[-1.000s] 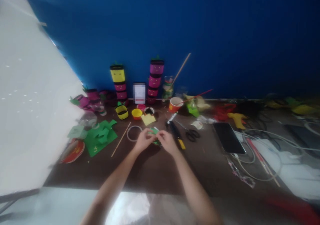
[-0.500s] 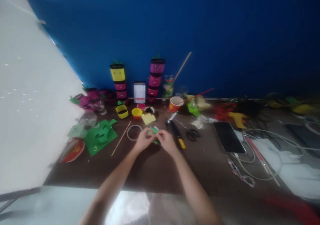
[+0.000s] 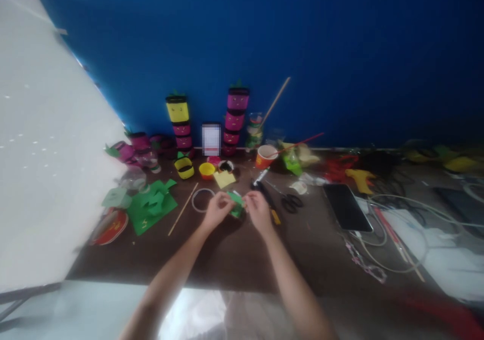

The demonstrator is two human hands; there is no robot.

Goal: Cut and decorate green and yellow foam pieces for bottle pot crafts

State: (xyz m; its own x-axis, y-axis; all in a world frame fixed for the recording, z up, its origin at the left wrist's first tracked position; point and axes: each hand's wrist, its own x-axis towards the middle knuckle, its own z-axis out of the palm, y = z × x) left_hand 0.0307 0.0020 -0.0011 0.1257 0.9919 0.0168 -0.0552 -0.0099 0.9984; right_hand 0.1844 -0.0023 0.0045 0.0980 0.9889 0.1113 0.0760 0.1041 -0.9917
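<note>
A small green piece (image 3: 236, 205) is between my two hands above the dark table (image 3: 227, 254). My left hand (image 3: 219, 209) pinches its left side. At its right edge my right hand (image 3: 258, 210) has its fingers pressed together; what they hold, if anything, is too small to make out. A clear ring (image 3: 197, 200) of tape lies just left of my left hand. Behind the hands is a yellow paper piece (image 3: 224, 179). A black and yellow tool (image 3: 275, 214) lies beside my right hand, partly covered by it.
Green felt sheets (image 3: 145, 211) and a wooden stick (image 3: 183, 210) lie to the left. Black scissors (image 3: 291, 203), a dark phone (image 3: 347, 207) and cables are on the right. Pink and yellow stacked figures (image 3: 236, 121), a lit screen (image 3: 211, 139) and a paper cup (image 3: 266, 156) stand behind.
My right hand has moved slightly right, away from my left hand, and more of the green piece shows between them.
</note>
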